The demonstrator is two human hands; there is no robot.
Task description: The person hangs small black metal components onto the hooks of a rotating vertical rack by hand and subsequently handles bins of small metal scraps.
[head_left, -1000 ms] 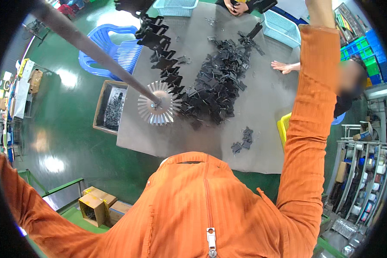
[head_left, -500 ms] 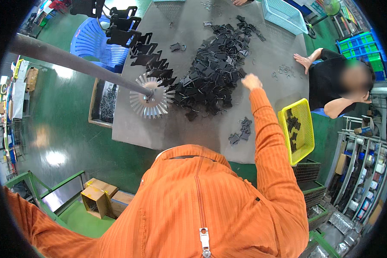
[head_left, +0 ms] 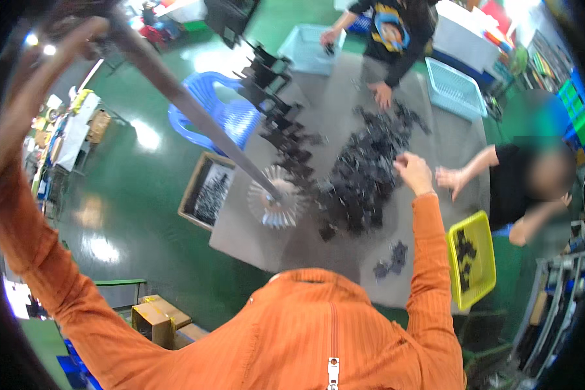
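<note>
My right hand (head_left: 415,174) is at the right edge of a pile of flat black pieces (head_left: 364,175) on the grey table (head_left: 240,240). Its fingers are bent together, and whatever they hold is too small to make out. My left arm is raised at the far left. The left hand (head_left: 55,75) is blurred beside the upper end of a grey pole (head_left: 182,104), and I cannot tell whether it touches the pole. At the pole's lower end is a round disc with silver fins (head_left: 276,200). A slanting row of black pieces (head_left: 283,123) runs up from near it.
A yellow basket (head_left: 489,260) holds black pieces at the right. Beside it, one co-worker's hand (head_left: 452,179) rests on the table; another person (head_left: 400,39) reaches in from the far side. Blue baskets (head_left: 458,97), a blue chair (head_left: 231,120) and a box of small metal parts (head_left: 187,195) surround the table.
The view has shifted, showing more of the far side and another person there. My left arm has risen toward the pole. My right hand stays by the pile, its fingers now more visible.
</note>
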